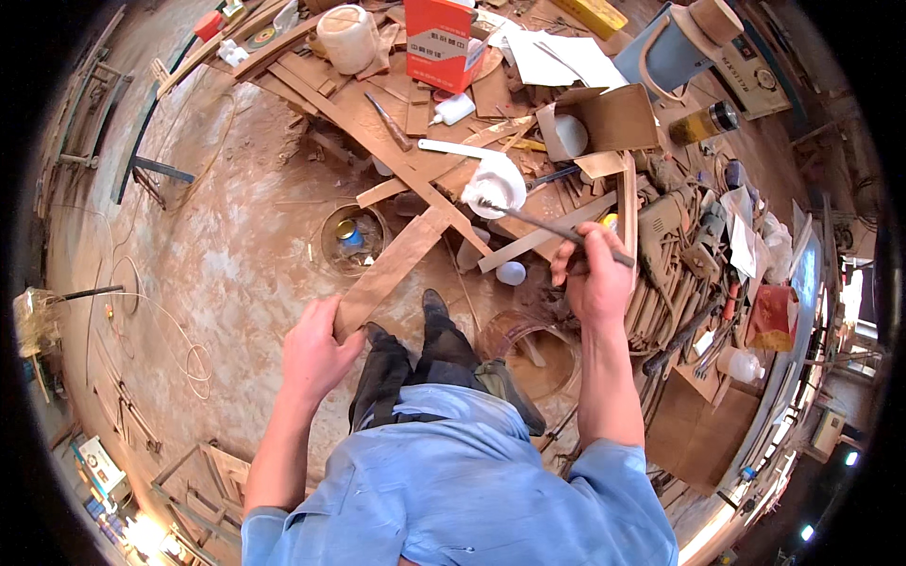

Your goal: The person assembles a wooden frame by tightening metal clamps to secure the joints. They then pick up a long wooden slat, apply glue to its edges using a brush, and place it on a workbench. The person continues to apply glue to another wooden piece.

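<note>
My left hand (319, 347) is closed around the near end of a flat wooden board (394, 274). The board slants away to the right, its far end by the edge of the cluttered worktop. In my right hand (601, 272) is a long thin dark stick (557, 226), pinched near its rear end. The stick's far tip dips into a white long-handled cup (511, 185) holding thick white paste, so the tip's shape is hidden. Beyond the cup lie a pointed tool with a wooden handle (389, 123) and a white squeeze bottle (454, 109).
The worktop carries a red box (440, 47), a white tub (347, 40), an open cardboard box (609, 121), a blue jug (672, 52) and wood scraps. Power tools (665, 222) crowd the right side. Below stand a round bucket (530, 354) and a tin (349, 232).
</note>
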The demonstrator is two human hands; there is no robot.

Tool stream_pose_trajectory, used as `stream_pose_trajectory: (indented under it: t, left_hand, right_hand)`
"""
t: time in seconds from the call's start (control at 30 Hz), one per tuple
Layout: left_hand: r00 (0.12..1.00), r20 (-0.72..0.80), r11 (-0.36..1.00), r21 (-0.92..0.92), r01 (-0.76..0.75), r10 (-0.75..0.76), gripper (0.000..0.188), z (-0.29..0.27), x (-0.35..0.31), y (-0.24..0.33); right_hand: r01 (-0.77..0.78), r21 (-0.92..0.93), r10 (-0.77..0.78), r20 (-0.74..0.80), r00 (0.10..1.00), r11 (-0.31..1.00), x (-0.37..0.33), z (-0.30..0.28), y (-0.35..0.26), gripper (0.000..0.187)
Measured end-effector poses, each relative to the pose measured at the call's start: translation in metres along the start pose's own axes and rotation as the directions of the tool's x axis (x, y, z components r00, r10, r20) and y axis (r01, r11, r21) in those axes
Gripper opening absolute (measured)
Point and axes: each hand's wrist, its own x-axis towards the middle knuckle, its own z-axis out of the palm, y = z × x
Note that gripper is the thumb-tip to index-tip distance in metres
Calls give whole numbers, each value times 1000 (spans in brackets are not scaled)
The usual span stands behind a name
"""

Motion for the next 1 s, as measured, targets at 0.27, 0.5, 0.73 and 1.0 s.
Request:
stream_pose_trajectory:
  t: [0.27,0.5,0.73,1.0]
  left_hand:
    - [999,-38,999,12,-34,35,49,-3,-7,-2]
    - [998,-42,998,43,-37,39,50,-4,-16,-9]
    - [998,-57,998,50,-32,35,50,-4,-21,-12]
    - [996,-83,1000,15,23,-22,48,-2,-22,-15]
  right_hand:
    - [-112,-99,124,121,985,989,-14,20,3,12]
    - [-28,-429,93,133,987,903,-17,28,0,14]
    - [-50,-373,108,137,985,927,-24,36,-1,15]
    - [-98,-353,141,98,985,931,-22,43,-3,14]
